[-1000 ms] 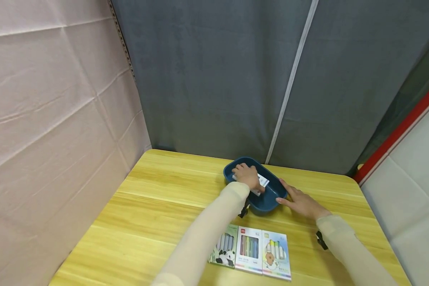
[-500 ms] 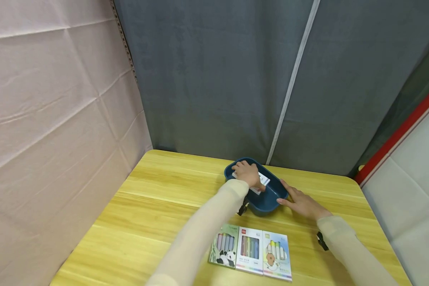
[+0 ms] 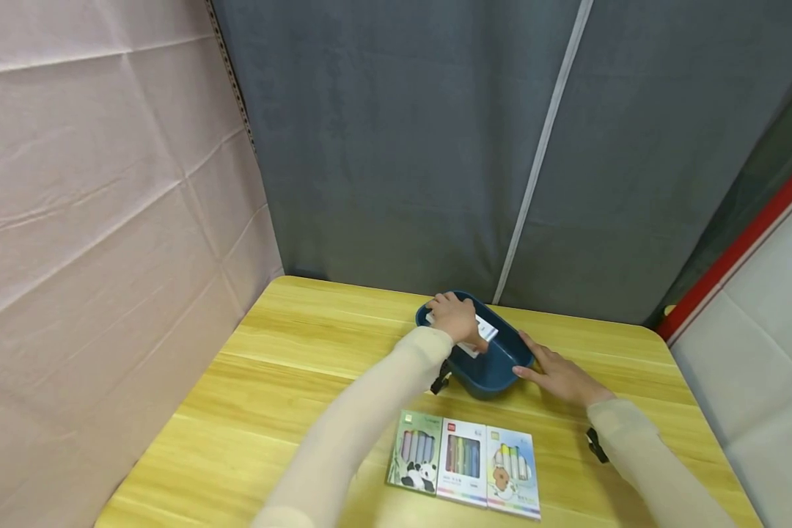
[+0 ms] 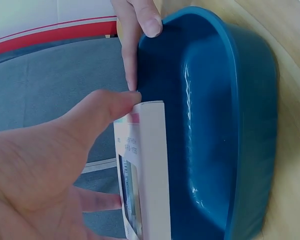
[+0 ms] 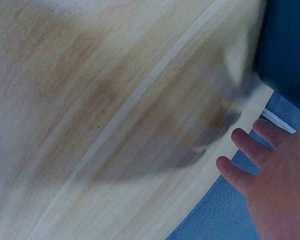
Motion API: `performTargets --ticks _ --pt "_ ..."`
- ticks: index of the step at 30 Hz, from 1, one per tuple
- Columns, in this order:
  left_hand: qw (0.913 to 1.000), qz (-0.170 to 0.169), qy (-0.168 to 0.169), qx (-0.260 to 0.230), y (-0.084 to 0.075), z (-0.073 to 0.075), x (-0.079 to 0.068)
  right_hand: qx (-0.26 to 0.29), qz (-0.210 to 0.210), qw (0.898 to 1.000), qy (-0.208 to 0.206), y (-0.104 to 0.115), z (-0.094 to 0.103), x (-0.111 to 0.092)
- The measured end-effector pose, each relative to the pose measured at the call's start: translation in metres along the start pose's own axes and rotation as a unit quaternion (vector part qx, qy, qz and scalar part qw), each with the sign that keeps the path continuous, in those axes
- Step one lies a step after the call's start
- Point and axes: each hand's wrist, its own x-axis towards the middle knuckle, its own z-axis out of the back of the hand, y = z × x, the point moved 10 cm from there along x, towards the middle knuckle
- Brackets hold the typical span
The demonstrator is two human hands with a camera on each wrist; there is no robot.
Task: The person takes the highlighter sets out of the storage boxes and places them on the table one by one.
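Observation:
My left hand (image 3: 454,320) grips a white box of pens (image 4: 155,175) by its ends, thumb on one end and fingers toward the other. The box is inside the dark blue plastic bin (image 4: 257,125), at its far left part in the head view. A side window in the box shows some pens. My right hand (image 3: 563,375) touches the right end of the bin with its fingers spread and fairly straight. Its fingers (image 5: 235,175) also show in the right wrist view.
Three pen boxes lie side by side in front of the bin: a green panda box (image 3: 414,455), a white windowed box (image 3: 462,463) and a pale blue one (image 3: 512,473). A grey curtain (image 3: 396,161) hangs behind the wooden table (image 3: 257,411).
My left hand and forearm have shifted slightly up and left with the pen box, uncovering more of the green panda box. The right hand stays at the bin's end.

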Motion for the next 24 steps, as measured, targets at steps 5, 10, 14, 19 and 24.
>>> performTargets --ticks 5,10,14,19,24 --pt "0.9999 -0.008 0.011 0.002 0.001 0.0 -0.002 0.003 -0.005 1.0 0.005 -0.001 0.0 0.002" --pt "0.9997 -0.021 0.012 -0.001 0.003 -0.001 -0.006 0.008 -0.007 1.0 0.007 -0.001 -0.003 0.001" --pt "0.9995 -0.031 0.007 0.006 0.007 -0.001 -0.008 0.006 -0.003 1.0 0.004 0.0 -0.002 0.002" --pt "0.999 -0.043 0.003 0.012 0.012 -0.002 -0.01 0.002 -0.001 1.0 0.0 -0.001 0.0 0.003" --pt "0.9985 -0.054 0.0 0.007 0.018 -0.003 -0.013 0.005 0.005 1.0 0.0 -0.001 0.0 0.002"
